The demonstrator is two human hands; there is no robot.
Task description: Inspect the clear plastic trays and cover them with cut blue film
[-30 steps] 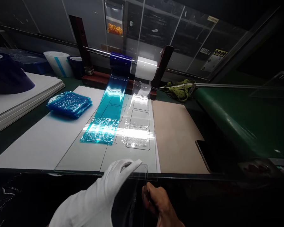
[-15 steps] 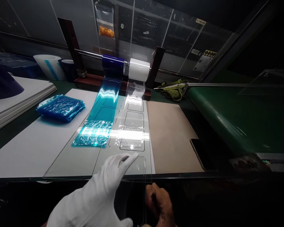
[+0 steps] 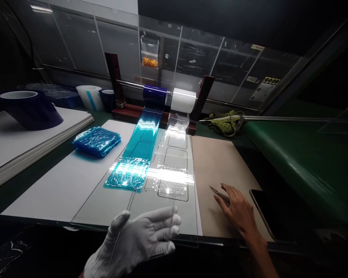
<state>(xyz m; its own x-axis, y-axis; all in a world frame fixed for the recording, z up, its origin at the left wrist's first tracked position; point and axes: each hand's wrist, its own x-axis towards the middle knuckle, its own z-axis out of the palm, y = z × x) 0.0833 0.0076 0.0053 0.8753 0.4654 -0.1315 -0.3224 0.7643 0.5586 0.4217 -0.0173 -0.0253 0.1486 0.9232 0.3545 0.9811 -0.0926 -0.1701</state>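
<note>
My left hand (image 3: 142, 235), in a white glove, is at the table's front edge. Its thumb and fingers span a clear thin pane (image 3: 150, 202), held by its opposite edges; the outline is faint. My bare right hand (image 3: 237, 210) is low over the brown board (image 3: 211, 158), with a slim pointed tool (image 3: 219, 192) between its fingers; tweezers or a knife, I cannot tell. Ahead of the left hand, a strip of teal film (image 3: 140, 148) and a strip of clear film (image 3: 174, 158) lie over a sheet with drawn rounded rectangles (image 3: 175, 157).
A blue film roll (image 3: 155, 95) and a white roll (image 3: 184, 100) hang on a rod stand. To the left are blue film pieces (image 3: 97, 141) and a large dark roll (image 3: 31, 112) on stacked sheets. A phone (image 3: 262, 212) lies right of my right hand.
My right hand has moved from below the table edge up and right, over the brown board. My left hand has turned, its fingers now spread towards the right. The view has shifted.
</note>
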